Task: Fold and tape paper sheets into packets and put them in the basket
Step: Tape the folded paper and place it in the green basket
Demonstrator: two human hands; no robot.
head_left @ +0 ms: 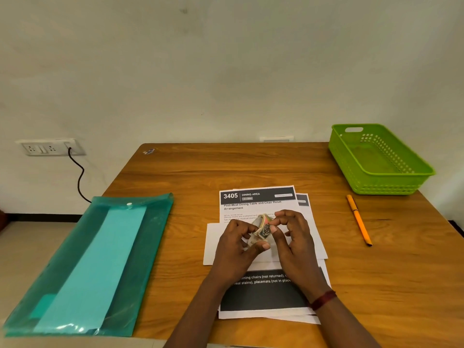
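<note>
- The left hand's fingers (247, 228) curl round a tape roll (262, 227), with the thumb under its near side, and hold it just above the sheets.
- The right hand's fingers (276, 223) are bent; thumb and forefinger pinch at the right side of the roll. Whether they have hold of a loose tape end cannot be told.
- The left hand (236, 247) and the right hand (296, 239) meet at the roll, and both forearms reach in from the near edge. A dark red band (322, 298) sits on the right wrist.
- Printed sheets (258, 204) lie in a loose stack below the hands, near the middle of the surface (188, 177). The top one is headed "3405 DINING AREA", and another shows past its right edge.
- A plain white piece of paper (213, 243) lies on the stack's left side, partly hidden by the left hand.
- An orange pen (358, 218) lies right of the sheets, apart from them, one end toward the basket.
- The green basket (384, 188) stands at the far right corner, well apart from the sheets.
- A teal see-through folder (75, 272) with a white snap button lies at the left and sticks out past the surface's left edge.
- On the wall at the left is a socket plate (47, 147) from which a black cable (79, 177) hangs.
</note>
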